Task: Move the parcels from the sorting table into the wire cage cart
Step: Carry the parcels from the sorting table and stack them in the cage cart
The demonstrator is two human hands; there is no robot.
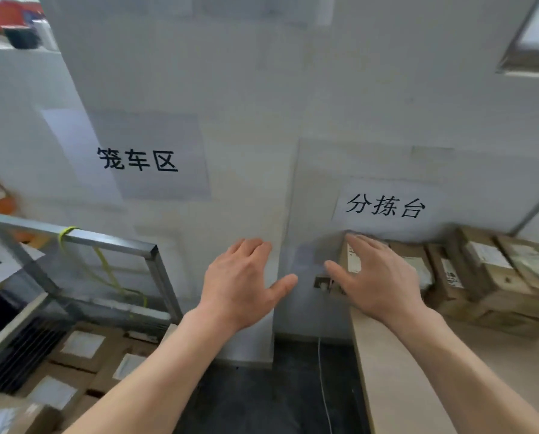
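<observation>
Wire cage cart (105, 242) at left holding labelled cardboard boxes (83, 344) lying flat, brown parcels (493, 270) lined against the wall (262, 104) on the pale surface (387, 355) at right, left hand (243, 286) and right hand (377, 277) spread, holding nothing, two paper signs (143, 158), dark floor (262, 402).

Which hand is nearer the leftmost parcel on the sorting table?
Right. The right hand is open right at the leftmost parcel; the left hand is open off the table, in front of the wall.

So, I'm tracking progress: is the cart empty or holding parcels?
Holding parcels: several, brown with white labels, lie inside the cart, below its top rail.
</observation>
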